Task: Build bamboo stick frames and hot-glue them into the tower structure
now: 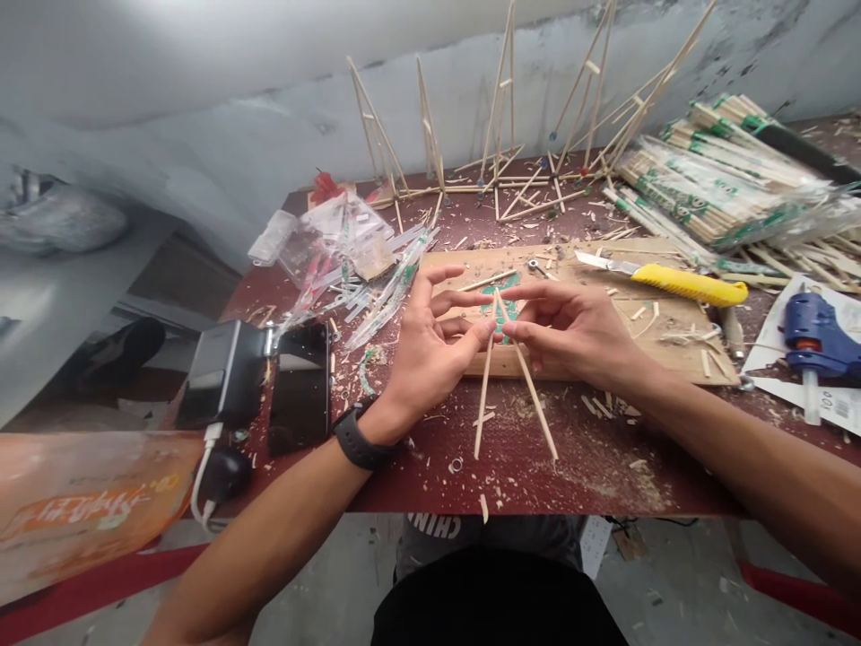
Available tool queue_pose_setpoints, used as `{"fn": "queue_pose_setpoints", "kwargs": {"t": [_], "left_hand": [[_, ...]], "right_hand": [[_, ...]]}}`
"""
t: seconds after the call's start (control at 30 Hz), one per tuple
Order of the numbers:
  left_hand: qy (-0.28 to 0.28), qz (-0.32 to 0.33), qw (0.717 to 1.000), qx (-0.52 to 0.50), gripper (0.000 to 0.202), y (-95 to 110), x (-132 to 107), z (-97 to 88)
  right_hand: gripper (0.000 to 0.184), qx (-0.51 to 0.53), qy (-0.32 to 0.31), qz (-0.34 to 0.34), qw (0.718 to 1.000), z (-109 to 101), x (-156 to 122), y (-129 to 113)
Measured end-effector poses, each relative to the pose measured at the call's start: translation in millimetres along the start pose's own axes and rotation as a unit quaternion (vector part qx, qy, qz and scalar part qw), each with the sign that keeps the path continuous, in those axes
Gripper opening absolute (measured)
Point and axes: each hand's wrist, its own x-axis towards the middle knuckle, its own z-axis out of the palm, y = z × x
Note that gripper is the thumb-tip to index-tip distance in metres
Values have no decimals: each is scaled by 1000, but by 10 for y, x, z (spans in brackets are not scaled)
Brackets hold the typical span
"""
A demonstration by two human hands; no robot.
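Note:
Between my hands, two thin bamboo chopsticks meet at their tops and spread apart downward, like an upside-down V. My left hand (434, 345) pinches the left chopstick (482, 404) near its upper end, thumb against fingers. With thumb and fingertips, my right hand (571, 327) grips the right chopstick (536, 404) close to the joined tips. Whether anything fastens the tips cannot be made out. Just behind the hands lies a wooden board (464, 366) with a green patch, and on it a yellow utility knife (692, 282) with its blade out.
Along the wall stand several stick frames (498, 170). Packed chopsticks (726, 179) heap at back right, a blue glue gun (824, 332) at right. Plastic wrappers (363, 242), a phone (300, 386) and a black power bank (221, 372) lie left. Shavings litter the red tabletop (417, 484).

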Motion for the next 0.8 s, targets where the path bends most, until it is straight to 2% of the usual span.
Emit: {"fn": "queue_pose_setpoints", "kwargs": {"t": [0.17, 0.27, 0.37, 0.47, 0.63, 0.8], "left_hand": [[11, -12, 1000, -8, 53, -8, 20, -9], [24, 15, 999, 28, 46, -17, 58, -71], [55, 96, 983, 149, 47, -54, 134, -197], [54, 170, 937, 301, 53, -97, 222, -342], [-10, 114, 890, 441, 54, -86, 299, -482], [-5, 114, 874, 472, 52, -50, 305, -520]], "right_hand": [[46, -8, 30, 5, 1000, -21, 10, -9], [38, -23, 50, 3, 998, -50, 26, -32], [35, -38, 69, -2, 997, -75, 54, -63], [33, -63, 86, -1, 994, -92, 83, -102], [20, -127, 124, 29, 984, -105, 141, -187], [9, -168, 133, 42, 976, -111, 283, -277]]}}
